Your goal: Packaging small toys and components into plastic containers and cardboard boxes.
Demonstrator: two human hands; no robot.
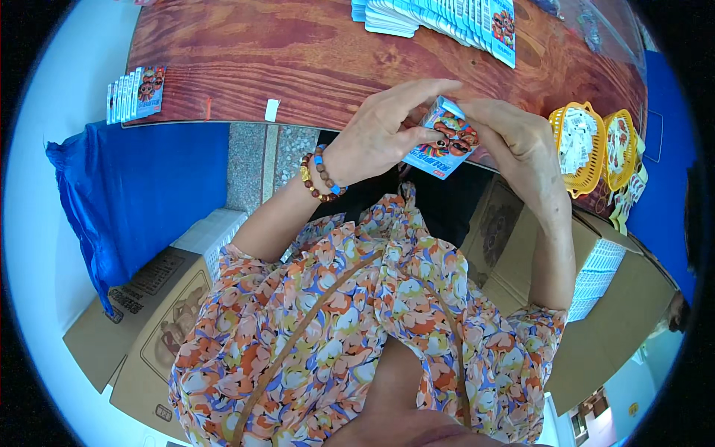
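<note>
At centre frame our left hand [380, 134] and right hand [514, 134] pinch a small blue carton [445, 141]; flat cartons [439, 18] fan across the desk [246, 52] at top, yellow baskets [588, 149] sit right.

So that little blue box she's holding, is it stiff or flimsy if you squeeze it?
The small blue carton probably dents easily: it looks like thin printed card. Likely light, since the left hand and right hand pinch it by fingertips only.

wooden table [246, 52] is seen ahead | card stacks [135, 94] and [439, 18] are laid on it | yellow baskets [577, 149] at right | cardboard boxes [160, 320] below | blue cloth [141, 186] is hung at left
</note>
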